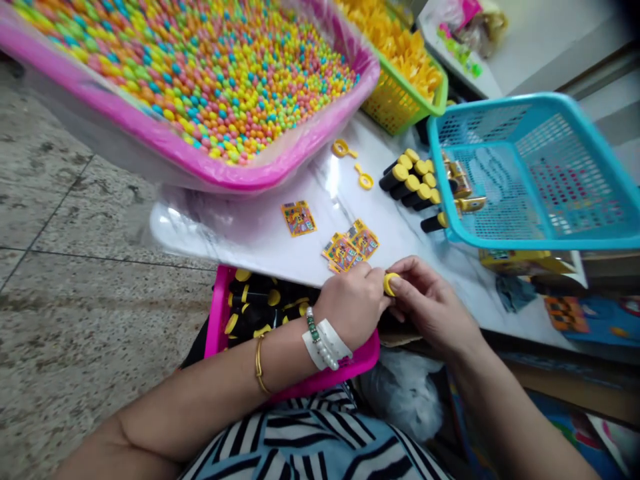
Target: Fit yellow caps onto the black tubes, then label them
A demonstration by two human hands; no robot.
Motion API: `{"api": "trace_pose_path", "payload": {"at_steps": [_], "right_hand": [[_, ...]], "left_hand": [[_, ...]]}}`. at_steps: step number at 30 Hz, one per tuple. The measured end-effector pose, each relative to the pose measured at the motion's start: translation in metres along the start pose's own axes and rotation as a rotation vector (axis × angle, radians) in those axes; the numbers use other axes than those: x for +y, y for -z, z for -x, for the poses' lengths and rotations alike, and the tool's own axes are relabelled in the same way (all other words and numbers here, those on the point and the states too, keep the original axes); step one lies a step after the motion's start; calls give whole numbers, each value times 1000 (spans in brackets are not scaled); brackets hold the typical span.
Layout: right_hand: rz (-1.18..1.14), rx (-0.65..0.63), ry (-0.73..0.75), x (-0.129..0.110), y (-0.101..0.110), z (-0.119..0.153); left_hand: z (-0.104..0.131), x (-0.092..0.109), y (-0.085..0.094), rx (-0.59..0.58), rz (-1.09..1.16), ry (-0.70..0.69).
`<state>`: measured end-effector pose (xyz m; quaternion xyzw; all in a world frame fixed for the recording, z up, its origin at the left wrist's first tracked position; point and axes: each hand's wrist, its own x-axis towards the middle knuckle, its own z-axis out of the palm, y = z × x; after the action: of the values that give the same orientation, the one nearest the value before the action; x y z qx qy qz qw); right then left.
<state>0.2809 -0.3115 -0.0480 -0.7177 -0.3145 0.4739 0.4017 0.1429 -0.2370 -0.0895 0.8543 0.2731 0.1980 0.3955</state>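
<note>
My left hand (353, 303) is closed, its fingers wrapped round a small tube whose body it mostly hides. A round yellow cap (391, 285) shows at the end of that tube, pinched by the thumb and fingers of my right hand (430, 303). Below my left forearm, a pink basket (216, 320) on my lap holds many black tubes with yellow caps (260, 295). Just beyond my hands, several orange printed stickers (364, 239) lie partly overlapped on the white marbled table (240, 233), and a single sticker (299, 219) lies apart.
A large pink tub (240, 175) of coloured candy balls stands far left. Two yellow ring-shaped pieces (365, 180) lie near a group of capped black tubes (411, 183). A blue basket (540, 241) with gold-wrapped items stands right; a green basket (430, 100) of yellow pieces is behind.
</note>
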Motion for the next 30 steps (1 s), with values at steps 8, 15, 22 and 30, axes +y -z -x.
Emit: {"api": "trace_pose_path", "payload": {"at_steps": [8, 15, 22, 30], "right_hand": [[-199, -96, 78, 9, 2, -11], [-265, -140, 122, 13, 6, -11], [-255, -41, 222, 8, -3, -8], [-159, -141, 181, 14, -1, -7]], "left_hand": [[3, -1, 15, 160, 208, -112], [-15, 13, 26, -180, 653, 328], [-14, 18, 14, -157, 806, 467], [-15, 13, 11, -209, 1023, 519]]}}
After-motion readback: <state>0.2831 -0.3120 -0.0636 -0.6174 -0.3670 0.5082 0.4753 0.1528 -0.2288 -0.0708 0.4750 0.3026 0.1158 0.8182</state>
